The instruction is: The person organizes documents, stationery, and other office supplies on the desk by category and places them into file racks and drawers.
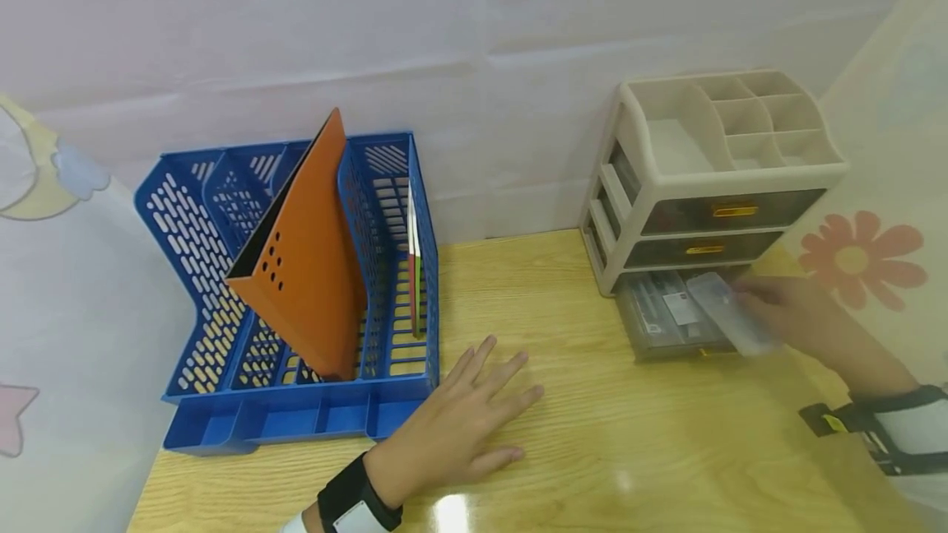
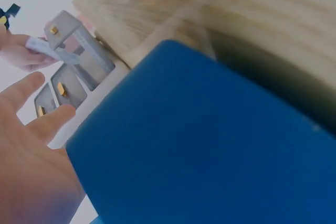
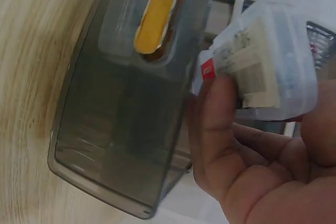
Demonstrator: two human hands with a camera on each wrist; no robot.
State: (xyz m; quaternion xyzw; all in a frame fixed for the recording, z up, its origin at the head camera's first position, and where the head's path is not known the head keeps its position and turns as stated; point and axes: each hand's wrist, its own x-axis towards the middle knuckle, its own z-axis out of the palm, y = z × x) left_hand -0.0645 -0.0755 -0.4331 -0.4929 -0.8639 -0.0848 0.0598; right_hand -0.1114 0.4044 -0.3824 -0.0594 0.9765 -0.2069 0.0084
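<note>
My right hand (image 1: 792,319) grips a small translucent plastic box (image 1: 726,311) above the pulled-out bottom drawer (image 1: 643,327) of a cream drawer organizer (image 1: 643,212). In the right wrist view, that box (image 3: 296,72) has a paper label with a red patch, and thumb and fingers are curled round it. Other items, one with a white label, lie in the smoky clear drawer (image 3: 115,129). Spread out over the wooden table, my left hand (image 1: 467,426) holds nothing. It is beside the front right corner of a blue file rack (image 1: 433,327), which looms large in the left wrist view.
An orange folder box (image 1: 307,261) leans in the blue rack, with thin booklets (image 1: 414,270) in its right section. Two upper drawers (image 1: 733,212) of the organizer are closed, under a top tray with compartments. A pale cloth (image 1: 518,64) hangs behind the table (image 1: 563,434).
</note>
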